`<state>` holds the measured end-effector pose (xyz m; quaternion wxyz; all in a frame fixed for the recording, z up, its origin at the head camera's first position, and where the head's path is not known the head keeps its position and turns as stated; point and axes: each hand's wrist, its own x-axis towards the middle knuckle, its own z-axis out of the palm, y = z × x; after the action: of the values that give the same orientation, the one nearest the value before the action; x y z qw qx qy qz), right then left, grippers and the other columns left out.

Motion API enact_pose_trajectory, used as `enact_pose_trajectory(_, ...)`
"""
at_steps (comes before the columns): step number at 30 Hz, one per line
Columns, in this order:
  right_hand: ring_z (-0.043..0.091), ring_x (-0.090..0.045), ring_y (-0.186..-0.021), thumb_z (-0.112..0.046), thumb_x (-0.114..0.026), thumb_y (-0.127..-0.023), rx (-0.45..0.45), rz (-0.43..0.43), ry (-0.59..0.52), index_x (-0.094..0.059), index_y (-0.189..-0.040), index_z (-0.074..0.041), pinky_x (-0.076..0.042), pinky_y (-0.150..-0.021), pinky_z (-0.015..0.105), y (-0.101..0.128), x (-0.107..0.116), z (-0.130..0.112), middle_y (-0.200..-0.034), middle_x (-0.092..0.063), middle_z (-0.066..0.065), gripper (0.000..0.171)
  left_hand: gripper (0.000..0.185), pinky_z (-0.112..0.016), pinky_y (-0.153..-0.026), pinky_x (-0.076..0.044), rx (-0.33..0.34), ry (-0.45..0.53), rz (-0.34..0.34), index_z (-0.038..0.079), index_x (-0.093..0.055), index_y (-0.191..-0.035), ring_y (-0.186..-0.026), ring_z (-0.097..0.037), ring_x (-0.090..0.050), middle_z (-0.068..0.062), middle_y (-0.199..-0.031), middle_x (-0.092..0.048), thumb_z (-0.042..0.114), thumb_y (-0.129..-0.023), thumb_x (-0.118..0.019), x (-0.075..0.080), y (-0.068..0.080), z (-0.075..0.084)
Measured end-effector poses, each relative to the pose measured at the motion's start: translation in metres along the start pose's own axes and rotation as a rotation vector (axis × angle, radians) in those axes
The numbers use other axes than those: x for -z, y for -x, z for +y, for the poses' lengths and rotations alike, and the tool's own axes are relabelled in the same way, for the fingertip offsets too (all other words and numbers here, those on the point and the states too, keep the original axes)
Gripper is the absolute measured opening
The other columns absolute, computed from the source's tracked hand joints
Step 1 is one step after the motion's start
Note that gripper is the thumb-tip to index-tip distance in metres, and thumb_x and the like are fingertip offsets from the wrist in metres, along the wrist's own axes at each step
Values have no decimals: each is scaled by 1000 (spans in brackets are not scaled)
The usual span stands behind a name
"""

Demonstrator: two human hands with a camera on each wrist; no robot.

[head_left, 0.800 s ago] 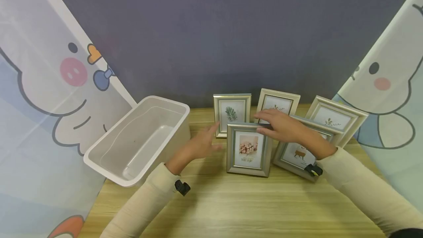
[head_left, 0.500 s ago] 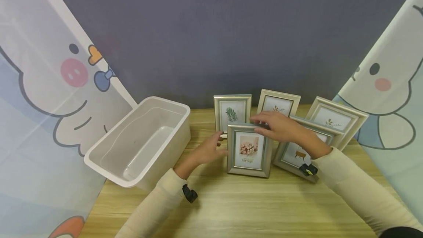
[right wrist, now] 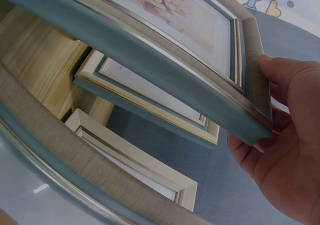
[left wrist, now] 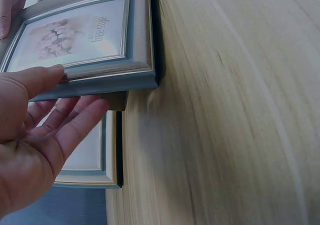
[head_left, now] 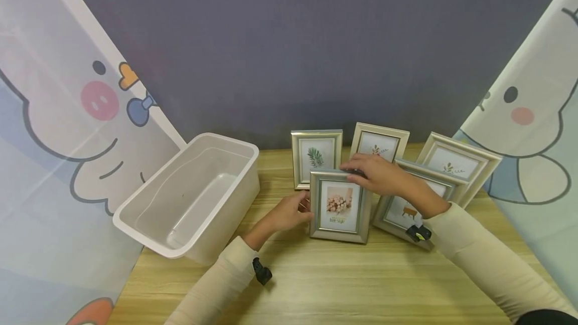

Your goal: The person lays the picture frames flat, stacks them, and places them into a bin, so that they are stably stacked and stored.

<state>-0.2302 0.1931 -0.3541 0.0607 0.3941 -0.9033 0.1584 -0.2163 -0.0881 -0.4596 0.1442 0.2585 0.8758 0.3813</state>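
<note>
A grey-brown picture frame with a pink flower print stands upright on the table. My right hand grips its top edge; in the right wrist view the thumb lies on the front and the fingers go behind. At its left side is my left hand. In the left wrist view its thumb touches the front border while the other fingers curl behind the frame. Just behind stands a frame with a green leaf print. Under my right forearm leans a frame with a brown stool print, partly covered.
A deep whitish plastic bin stands at the left of the wooden table. Two cream frames stand at the back right, one upright and one tilted. A dark grey wall rises behind, with cartoon-printed sheets at both sides.
My left hand has moved right, from the space beside the bin to the left side of the flower-print frame, and its fingers have closed there. My right hand has shifted slightly left along the top edge.
</note>
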Motion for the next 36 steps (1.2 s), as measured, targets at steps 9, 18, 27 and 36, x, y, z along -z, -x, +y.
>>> enact_pose_trajectory(9, 12, -61, -91, -23, -59, -96, 8, 6, -10, -63, -124, -11, -52, -77, 36, 1, -3, 2, -110, -66, 2, 32, 33, -23, -77, -52, -6, 37, 15, 9, -54, -117, -94, -13, -62, -2, -98, -63, 19, -89, -68, -5, 0, -5)
enact_pose_trajectory(18, 13, -62, -93, -23, -59, -96, 6, 13, -18, -63, -125, -11, -52, -79, 37, 1, -2, 2, -110, -66, 2, 32, 29, -24, -77, -53, -28, 73, 21, 10, -55, -115, -94, -13, -62, -3, -99, -63, 18, -89, -67, -5, 0, -8)
enact_pose_trajectory(27, 17, -63, -99, -22, -59, -96, 1, 13, -2, -63, -125, -12, -53, -84, 40, 3, 1, 0, -111, -66, 3, 31, 29, -25, -79, -53, -38, 68, 8, 10, -54, -115, -95, -14, -62, -3, -100, -62, 20, -90, -65, -1, 1, -4)
enact_pose_trajectory(36, 21, -63, -103, -24, -56, -97, -29, 21, 8, -62, -126, -10, -51, -88, 45, 5, 11, 0, -117, -65, 5, 33, 33, -28, -82, -53, -24, 29, 3, 8, -54, -118, -98, -15, -62, -3, -102, -64, 21, -90, -65, 11, 4, 13)
